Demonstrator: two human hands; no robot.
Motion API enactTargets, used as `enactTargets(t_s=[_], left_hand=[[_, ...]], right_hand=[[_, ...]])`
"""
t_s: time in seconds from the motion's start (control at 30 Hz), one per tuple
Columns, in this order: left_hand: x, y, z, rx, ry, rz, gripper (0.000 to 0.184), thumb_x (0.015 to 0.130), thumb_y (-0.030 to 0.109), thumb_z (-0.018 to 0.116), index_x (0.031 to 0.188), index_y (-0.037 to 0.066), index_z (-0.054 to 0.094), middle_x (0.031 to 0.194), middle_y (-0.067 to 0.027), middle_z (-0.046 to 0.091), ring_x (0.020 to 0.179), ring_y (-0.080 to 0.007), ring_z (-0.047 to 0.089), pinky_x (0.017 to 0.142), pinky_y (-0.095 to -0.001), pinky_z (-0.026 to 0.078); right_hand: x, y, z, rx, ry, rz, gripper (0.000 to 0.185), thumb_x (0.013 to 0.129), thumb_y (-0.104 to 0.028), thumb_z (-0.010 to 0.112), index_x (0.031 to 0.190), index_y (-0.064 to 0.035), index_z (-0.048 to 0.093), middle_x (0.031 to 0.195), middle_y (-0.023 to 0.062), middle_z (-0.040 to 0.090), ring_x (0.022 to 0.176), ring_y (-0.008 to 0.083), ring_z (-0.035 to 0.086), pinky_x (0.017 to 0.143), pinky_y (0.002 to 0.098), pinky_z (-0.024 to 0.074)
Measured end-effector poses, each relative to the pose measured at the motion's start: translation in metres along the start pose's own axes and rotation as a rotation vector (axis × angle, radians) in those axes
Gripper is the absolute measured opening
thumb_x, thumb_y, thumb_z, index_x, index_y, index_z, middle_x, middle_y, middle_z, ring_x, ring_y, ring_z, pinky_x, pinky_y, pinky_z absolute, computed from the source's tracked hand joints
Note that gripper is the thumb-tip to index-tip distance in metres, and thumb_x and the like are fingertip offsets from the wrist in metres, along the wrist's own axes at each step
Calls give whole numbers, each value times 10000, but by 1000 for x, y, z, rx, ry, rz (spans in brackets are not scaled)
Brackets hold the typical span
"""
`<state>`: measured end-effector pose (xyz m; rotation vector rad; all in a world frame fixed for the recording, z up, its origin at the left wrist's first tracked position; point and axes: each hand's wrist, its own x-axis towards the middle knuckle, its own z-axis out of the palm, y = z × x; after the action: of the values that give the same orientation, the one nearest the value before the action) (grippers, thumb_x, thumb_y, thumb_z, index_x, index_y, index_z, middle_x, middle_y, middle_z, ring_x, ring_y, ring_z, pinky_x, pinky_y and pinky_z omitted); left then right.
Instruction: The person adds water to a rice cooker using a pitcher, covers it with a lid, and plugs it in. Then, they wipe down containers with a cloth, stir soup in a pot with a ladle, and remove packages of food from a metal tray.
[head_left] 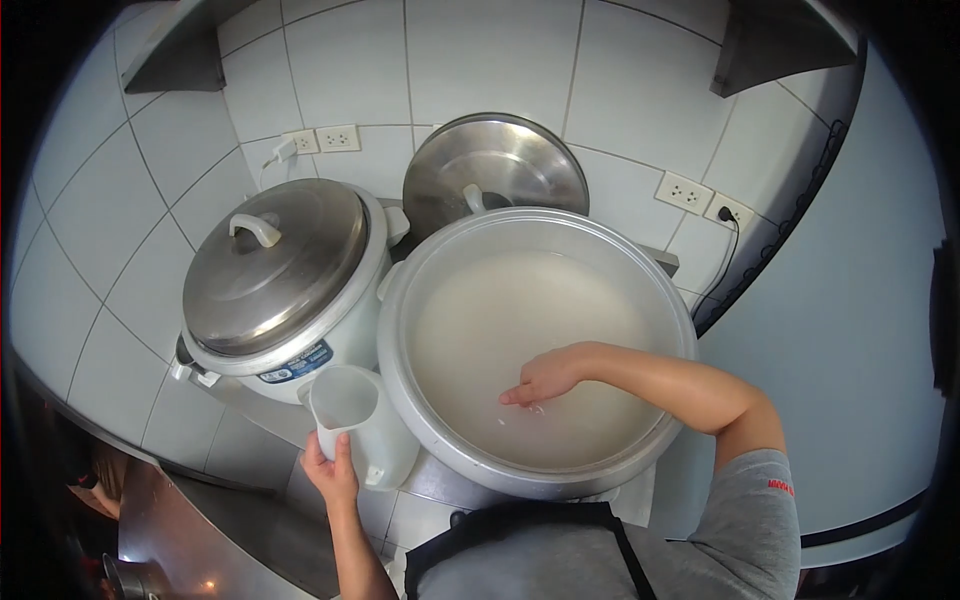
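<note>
My left hand [330, 468] grips the rim and side of a translucent white plastic pitcher [392, 450], thumb on the near outer side. The pitcher is upright and touches the outside of a large round metal pot [400, 372]. Cloudy whitish water [530, 300] fills much of that pot; whatever lies under it is hidden. Over the water's near middle is my right hand [548, 376], index finger stretched out, its tip at the surface beside small ripples. The other fingers are partly hidden beneath the hand. I see nothing held in it.
A lidded rice cooker [275, 270] with a blue label stands left of the pot. Behind, a metal lid [500, 160] leans against the tiled wall. Wall outlets [685, 190] sit at the right, beside a large pale panel [830, 330]. Another person's hand [100, 500] shows at far left.
</note>
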<state>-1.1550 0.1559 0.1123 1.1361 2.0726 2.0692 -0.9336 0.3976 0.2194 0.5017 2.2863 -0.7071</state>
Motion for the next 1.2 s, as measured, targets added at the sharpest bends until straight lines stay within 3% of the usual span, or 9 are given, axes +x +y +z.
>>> enactTargets(t_s=[0.17,0.3,0.4,0.6,0.7,0.97,1.07,1.17,1.2], left_hand=[[7,-6,-7,-45,-65,-32,205,761,150,643,853,-22,583,712,-41,596,649,-75,512,609,-220,408],[42,48,-23,-60,-147,-50,234,741,167,677,826,-35,596,723,-61,611,660,-87,527,626,-239,427],[74,114,-34,69,-310,79,247,721,186,690,803,-30,601,661,-83,608,613,-114,557,582,-261,442],[119,246,8,745,-925,365,350,712,313,661,801,-20,603,656,-185,590,616,-312,586,561,-335,463],[131,251,35,755,-1137,463,368,735,360,616,814,1,615,683,-186,597,662,-348,572,591,-378,464],[125,271,94,1006,-1330,428,363,735,368,612,862,28,629,740,-153,618,712,-314,591,637,-376,458],[121,275,108,1074,-1341,417,350,725,346,617,864,25,629,751,-152,620,726,-311,592,649,-380,460],[120,275,118,1096,-1357,428,343,722,336,618,865,24,629,750,-151,619,727,-308,594,651,-382,461],[120,275,120,1099,-1364,436,341,723,334,617,864,23,629,749,-151,619,727,-308,594,651,-383,461]], right_hand=[[1,-9,-2,-60,73,-50,658,836,-556,322,868,23,633,898,216,599,874,336,555,817,385,404],[1,-16,1,-78,220,-191,554,828,-482,398,808,19,634,773,213,601,744,347,569,720,407,433],[12,-12,10,-72,294,-268,448,821,-403,455,798,9,629,716,201,598,677,337,571,660,409,440],[12,-15,15,-94,399,-347,320,794,-295,511,759,5,618,697,185,594,660,319,573,628,400,444],[23,-11,24,-46,477,-450,297,754,-262,527,688,15,611,647,184,586,640,314,578,616,410,452],[28,-10,26,-55,543,-494,248,722,-231,537,698,1,621,666,175,590,658,317,576,642,405,454],[50,6,38,-209,814,-624,227,709,-220,542,671,-9,614,670,167,590,661,325,570,660,406,451],[15,-11,24,-144,665,-431,216,706,-218,532,659,-20,604,710,168,592,718,322,565,684,411,448],[19,-7,22,-164,650,-460,209,703,-215,531,659,-23,600,719,167,593,727,321,564,687,412,449]])
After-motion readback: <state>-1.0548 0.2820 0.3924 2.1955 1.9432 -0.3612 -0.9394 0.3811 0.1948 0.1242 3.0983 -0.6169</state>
